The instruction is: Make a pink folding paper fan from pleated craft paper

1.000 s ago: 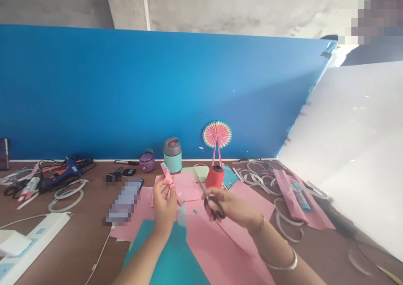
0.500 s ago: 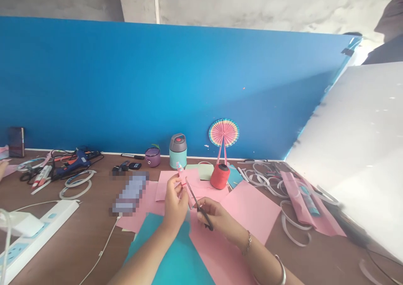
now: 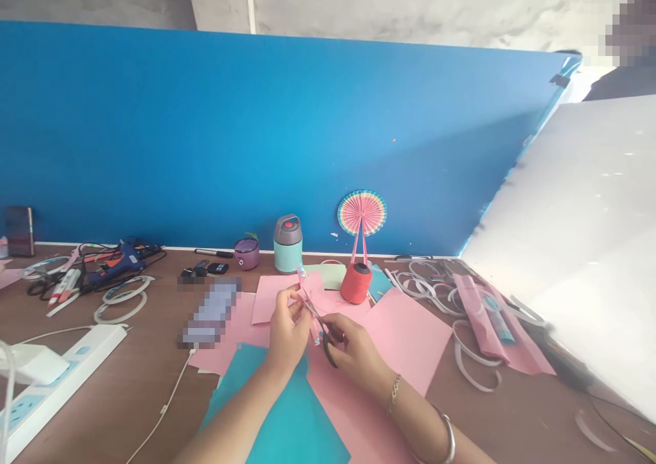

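My left hand (image 3: 288, 333) is closed around the middle of a narrow folded pink paper strip (image 3: 302, 273), whose blue-and-white patterned ends show above and below the fingers. In my right hand (image 3: 359, 349) are scissors with black handles (image 3: 329, 352). Their blades point up and left and reach the strip beside my left fingertips; whether they touch it or a thread there I cannot tell. Just behind stands a red spool of thread (image 3: 355, 286). Under both hands lie sheets of pink paper (image 3: 410, 331) and teal paper (image 3: 277, 409).
A pleated round paper fan (image 3: 361, 212) stands against the blue partition (image 3: 230, 129). Nearby are a teal flask (image 3: 288, 252) and a purple pot (image 3: 247, 253). A phone (image 3: 211, 314), a power strip (image 3: 61, 389) and a glue gun (image 3: 120, 262) lie left, curled white strips (image 3: 474, 365) right.
My right hand has shifted up slightly, and the scissor blades now lie across the strip by my left fingers. The strip has turned a little, showing its lower patterned end.
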`<act>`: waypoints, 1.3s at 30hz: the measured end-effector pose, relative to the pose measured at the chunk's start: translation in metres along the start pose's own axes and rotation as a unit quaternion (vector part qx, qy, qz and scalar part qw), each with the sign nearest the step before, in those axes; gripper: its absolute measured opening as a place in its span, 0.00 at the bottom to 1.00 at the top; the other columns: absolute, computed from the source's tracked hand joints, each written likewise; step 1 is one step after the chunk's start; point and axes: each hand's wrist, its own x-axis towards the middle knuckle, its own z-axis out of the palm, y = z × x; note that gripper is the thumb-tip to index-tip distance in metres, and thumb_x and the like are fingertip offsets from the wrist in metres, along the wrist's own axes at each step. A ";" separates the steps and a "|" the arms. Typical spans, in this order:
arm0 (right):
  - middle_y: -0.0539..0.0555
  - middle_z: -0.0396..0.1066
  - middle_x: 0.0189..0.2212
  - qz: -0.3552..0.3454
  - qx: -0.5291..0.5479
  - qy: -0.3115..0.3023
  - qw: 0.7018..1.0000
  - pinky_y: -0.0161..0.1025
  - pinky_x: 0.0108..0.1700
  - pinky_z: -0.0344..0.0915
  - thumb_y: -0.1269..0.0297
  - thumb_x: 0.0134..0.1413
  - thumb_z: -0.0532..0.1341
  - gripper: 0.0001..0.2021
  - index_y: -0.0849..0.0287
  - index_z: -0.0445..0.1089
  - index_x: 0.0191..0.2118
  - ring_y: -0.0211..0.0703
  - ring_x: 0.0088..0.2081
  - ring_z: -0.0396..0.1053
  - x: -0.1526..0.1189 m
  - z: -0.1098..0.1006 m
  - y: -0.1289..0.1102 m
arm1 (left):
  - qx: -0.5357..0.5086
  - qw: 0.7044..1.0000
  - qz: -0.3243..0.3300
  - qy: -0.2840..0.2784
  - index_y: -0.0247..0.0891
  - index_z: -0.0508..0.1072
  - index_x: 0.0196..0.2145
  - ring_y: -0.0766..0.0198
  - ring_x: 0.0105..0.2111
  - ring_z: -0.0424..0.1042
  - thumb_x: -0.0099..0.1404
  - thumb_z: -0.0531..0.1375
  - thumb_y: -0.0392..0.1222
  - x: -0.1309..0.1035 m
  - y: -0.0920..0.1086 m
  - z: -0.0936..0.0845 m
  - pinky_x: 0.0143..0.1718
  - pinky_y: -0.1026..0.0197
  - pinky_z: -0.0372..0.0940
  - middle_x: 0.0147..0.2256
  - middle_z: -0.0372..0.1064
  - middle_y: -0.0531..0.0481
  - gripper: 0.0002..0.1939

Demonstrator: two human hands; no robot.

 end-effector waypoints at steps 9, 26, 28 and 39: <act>0.47 0.62 0.22 0.001 0.059 -0.053 0.997 0.32 0.27 0.55 0.70 0.48 0.55 0.14 0.57 0.72 0.40 0.35 0.24 0.53 0.001 -0.004 -0.002 | 0.013 1.000 0.019 -0.004 0.43 0.51 0.31 0.58 0.44 0.73 0.60 0.53 0.35 0.001 -0.003 0.001 0.36 0.59 0.69 0.53 0.64 0.42 0.10; 0.46 0.58 0.21 0.065 0.196 -0.118 0.971 0.34 0.25 0.55 0.51 0.47 0.64 0.20 0.62 0.72 0.41 0.32 0.22 0.50 0.005 -0.017 0.017 | 0.078 0.996 0.024 -0.026 0.44 0.50 0.30 0.60 0.34 0.76 0.61 0.53 0.39 0.000 -0.003 -0.004 0.18 0.68 0.63 0.53 0.65 0.39 0.11; 0.47 0.60 0.21 0.067 0.204 -0.119 0.969 0.34 0.25 0.55 0.51 0.46 0.64 0.21 0.62 0.72 0.41 0.31 0.22 0.50 0.006 -0.016 0.019 | 0.087 0.995 0.034 -0.018 0.43 0.50 0.31 0.57 0.39 0.75 0.61 0.53 0.39 0.001 -0.005 -0.004 0.23 0.66 0.65 0.51 0.67 0.38 0.11; 0.48 0.61 0.24 0.047 0.176 -0.110 0.977 0.33 0.24 0.53 0.54 0.49 0.62 0.14 0.62 0.72 0.35 0.32 0.23 0.51 0.007 -0.012 0.022 | 0.082 0.996 0.024 -0.014 0.44 0.50 0.31 0.55 0.45 0.73 0.60 0.55 0.42 0.004 -0.012 -0.006 0.35 0.60 0.67 0.50 0.69 0.37 0.12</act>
